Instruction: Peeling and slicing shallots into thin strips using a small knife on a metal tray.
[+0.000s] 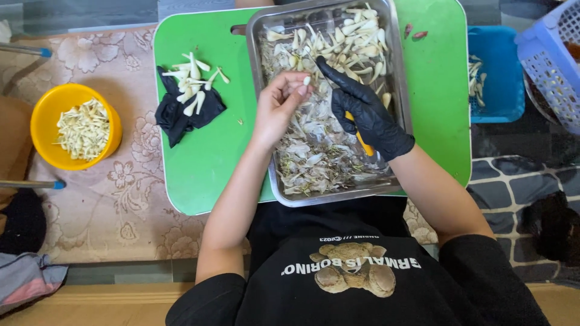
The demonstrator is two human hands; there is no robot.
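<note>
My bare left hand (281, 102) pinches a small pale garlic clove (306, 80) at its fingertips, over a metal tray (261, 108). My right hand (368, 115), in a black glove, grips a knife with a yellow handle (363, 142); its index finger points at the clove. The tray holds peeled cloves at its far end and a heap of papery skins (314, 151) nearer me. It rests on a green board (205, 157).
A black glove (181, 115) with a pile of peeled cloves (194, 81) lies on the board's left. A yellow bowl (45, 121) of cut pieces stands further left. A blue tray (501, 78) and lilac basket (553, 60) are at right.
</note>
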